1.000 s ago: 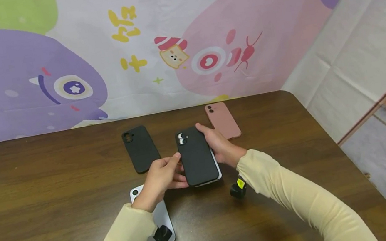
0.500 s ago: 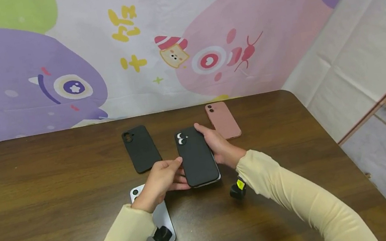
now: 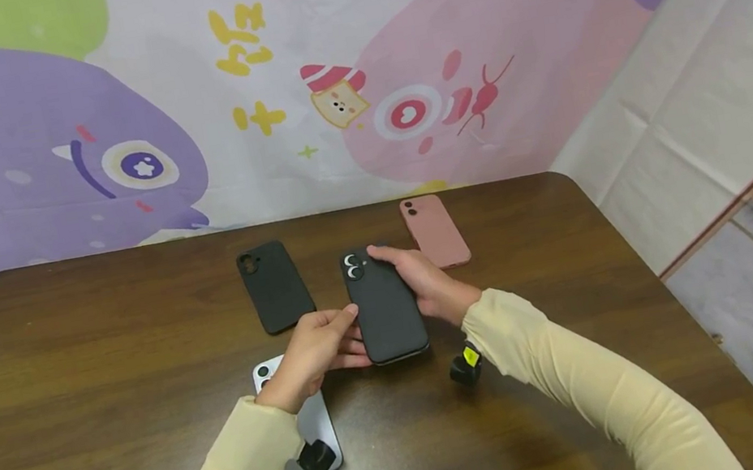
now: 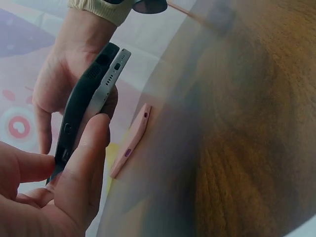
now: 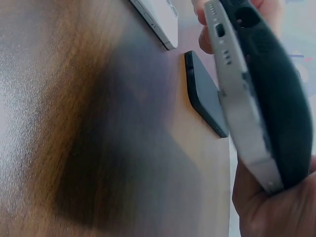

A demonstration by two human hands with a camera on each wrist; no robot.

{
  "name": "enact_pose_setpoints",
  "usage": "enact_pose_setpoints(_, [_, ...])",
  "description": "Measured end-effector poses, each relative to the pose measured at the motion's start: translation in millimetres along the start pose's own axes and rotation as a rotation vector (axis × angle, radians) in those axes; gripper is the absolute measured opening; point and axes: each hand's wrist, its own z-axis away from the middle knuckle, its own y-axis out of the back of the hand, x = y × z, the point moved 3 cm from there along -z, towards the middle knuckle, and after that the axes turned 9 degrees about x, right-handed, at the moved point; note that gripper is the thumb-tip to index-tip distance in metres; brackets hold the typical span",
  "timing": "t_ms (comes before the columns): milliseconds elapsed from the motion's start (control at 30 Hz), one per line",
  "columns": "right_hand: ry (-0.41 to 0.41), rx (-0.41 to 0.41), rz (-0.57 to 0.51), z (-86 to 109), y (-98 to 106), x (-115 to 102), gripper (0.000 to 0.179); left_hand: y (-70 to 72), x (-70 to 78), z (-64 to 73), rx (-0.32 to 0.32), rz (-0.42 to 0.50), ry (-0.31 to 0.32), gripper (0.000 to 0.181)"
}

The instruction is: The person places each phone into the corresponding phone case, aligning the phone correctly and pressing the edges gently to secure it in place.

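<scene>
Both hands hold a black phone case [image 3: 389, 315] above the table, its back facing up. A silver phone [image 5: 239, 94] lies against the underside of the case; at the bottom end its edge stands apart from the case. My left hand [image 3: 313, 348] pinches the lower left side, thumb on the case edge and fingers beneath. My right hand [image 3: 432, 288] grips the upper right side, with its thumb on the case back near the camera opening. Pale lens rings show through that opening. How far the top end sits inside the case is hidden.
A second black phone case [image 3: 277, 288] lies behind my left hand. A pink phone or case [image 3: 437, 232] lies near the back edge. Under my left wrist lies another silver phone [image 3: 318, 425], partly covered. A printed cloth hangs behind the wooden table [image 3: 107, 352].
My right thumb has slid left onto the case back. The pale phone edge that stuck out at the right and bottom is now almost covered in the head view. The lenses sit more centrally in the opening.
</scene>
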Motion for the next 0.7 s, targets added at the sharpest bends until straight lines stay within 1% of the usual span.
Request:
enact_pose_setpoints(100, [0.0, 0.002, 0.022, 0.4, -0.1, -1.3, 0.025, 0.0, 0.4, 0.2, 0.001, 0.003, -0.006, 0.039])
enact_pose_setpoints(267, [0.022, 0.005, 0.069, 0.9, 1.3, -4.2, 0.021, -0.6, 0.9, 0.5, 0.002, 0.008, -0.013, 0.04])
enact_pose_setpoints(467, [0.028, -0.022, 0.071, 2.6, 2.7, -6.4, 0.025, 0.7, -0.1, 0.4, -0.027, 0.028, -0.005, 0.042])
enact_pose_setpoints(567, [0.027, -0.048, 0.088, 4.2, 2.4, -6.8, 0.029, 3.5, 0.5, 0.3, -0.032, 0.042, -0.004, 0.045])
enact_pose_setpoints(700, [0.031, -0.111, 0.117, 7.0, 2.5, -6.3, 0.033, 10.1, 4.1, -0.2, -0.002, 0.063, -0.027, 0.047])
